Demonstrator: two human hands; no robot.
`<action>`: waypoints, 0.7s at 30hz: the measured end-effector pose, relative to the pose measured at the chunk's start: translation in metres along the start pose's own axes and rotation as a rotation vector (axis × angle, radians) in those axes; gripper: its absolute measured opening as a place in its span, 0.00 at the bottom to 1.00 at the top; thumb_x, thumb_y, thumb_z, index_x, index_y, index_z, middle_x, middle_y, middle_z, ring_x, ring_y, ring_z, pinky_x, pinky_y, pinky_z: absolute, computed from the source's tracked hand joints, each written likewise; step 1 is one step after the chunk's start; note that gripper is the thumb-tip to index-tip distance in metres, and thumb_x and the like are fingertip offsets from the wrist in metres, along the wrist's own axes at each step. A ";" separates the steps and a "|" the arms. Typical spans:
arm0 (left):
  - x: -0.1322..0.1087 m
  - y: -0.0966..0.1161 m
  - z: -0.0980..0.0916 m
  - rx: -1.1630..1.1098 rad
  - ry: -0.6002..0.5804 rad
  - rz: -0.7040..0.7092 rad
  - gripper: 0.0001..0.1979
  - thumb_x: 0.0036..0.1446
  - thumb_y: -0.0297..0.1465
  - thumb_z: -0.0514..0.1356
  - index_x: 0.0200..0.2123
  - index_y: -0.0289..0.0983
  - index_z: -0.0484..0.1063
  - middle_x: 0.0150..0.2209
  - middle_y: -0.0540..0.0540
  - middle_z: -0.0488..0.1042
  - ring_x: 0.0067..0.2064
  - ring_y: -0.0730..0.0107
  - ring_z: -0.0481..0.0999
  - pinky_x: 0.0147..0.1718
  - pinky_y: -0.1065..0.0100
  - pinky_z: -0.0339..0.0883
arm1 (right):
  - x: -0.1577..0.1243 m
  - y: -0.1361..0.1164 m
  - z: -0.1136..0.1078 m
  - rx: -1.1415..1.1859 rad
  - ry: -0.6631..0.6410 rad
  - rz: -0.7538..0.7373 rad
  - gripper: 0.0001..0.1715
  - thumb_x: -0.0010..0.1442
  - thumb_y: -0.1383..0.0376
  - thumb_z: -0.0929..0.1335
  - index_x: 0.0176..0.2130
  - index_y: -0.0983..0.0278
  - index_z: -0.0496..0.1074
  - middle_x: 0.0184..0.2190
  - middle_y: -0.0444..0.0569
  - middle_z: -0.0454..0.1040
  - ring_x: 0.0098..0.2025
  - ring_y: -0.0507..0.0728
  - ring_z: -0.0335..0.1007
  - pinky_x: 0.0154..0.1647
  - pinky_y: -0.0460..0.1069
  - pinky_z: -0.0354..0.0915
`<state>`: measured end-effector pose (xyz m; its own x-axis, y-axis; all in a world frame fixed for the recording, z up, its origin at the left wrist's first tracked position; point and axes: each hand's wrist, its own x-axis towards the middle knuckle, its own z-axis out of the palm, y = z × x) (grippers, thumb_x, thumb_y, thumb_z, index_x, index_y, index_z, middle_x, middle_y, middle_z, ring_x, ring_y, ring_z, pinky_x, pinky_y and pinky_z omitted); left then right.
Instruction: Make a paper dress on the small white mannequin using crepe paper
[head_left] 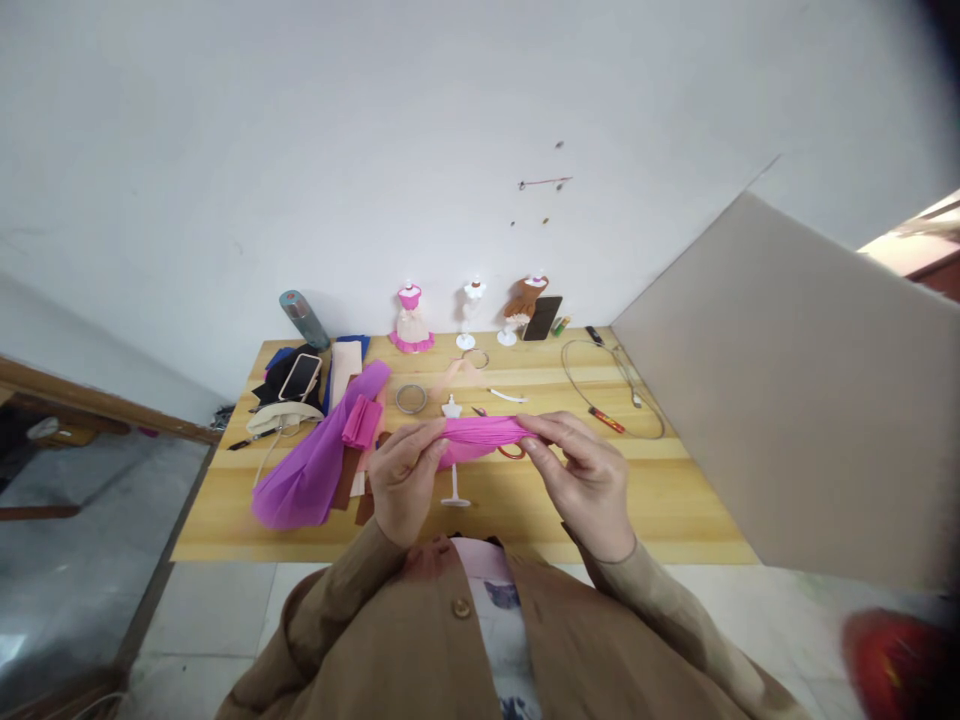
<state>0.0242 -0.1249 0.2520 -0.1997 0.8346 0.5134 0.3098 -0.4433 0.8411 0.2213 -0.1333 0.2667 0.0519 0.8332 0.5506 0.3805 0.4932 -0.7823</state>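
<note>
A strip of bright pink fabric (484, 432) is stretched between my two hands, gathered into folds along its length. My left hand (407, 475) pinches its left end between thumb and fingers. The right end is pinched in my right hand (583, 478). Behind and below the fabric, a small white mannequin (451, 408) lies or stands on the table, its middle hidden by the cloth. Part of an orange-brown ring, perhaps a scissors handle (512, 452), shows just under the fabric near my right fingers.
Against the wall stand a mannequin in a pink dress (412, 325), a bare mannequin (470, 310) and a brown-dressed one (529, 298). Purple cloth (322, 460) and a phone (301, 377) lie left; a bottle (304, 318) stands behind. A cable (574, 375) loops at right near a tall board (810, 400).
</note>
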 end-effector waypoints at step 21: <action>-0.007 0.004 0.004 -0.198 0.044 -0.352 0.02 0.49 0.29 0.68 0.29 0.38 0.82 0.27 0.48 0.82 0.27 0.70 0.80 0.29 0.71 0.77 | -0.006 0.005 0.003 0.034 0.018 0.117 0.06 0.62 0.70 0.71 0.38 0.60 0.79 0.33 0.46 0.81 0.34 0.55 0.77 0.33 0.49 0.71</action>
<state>0.0307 -0.1309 0.2510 -0.3021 0.9338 0.1915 0.0316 -0.1909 0.9811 0.2199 -0.1345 0.2584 0.1105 0.8812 0.4596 0.3394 0.4012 -0.8508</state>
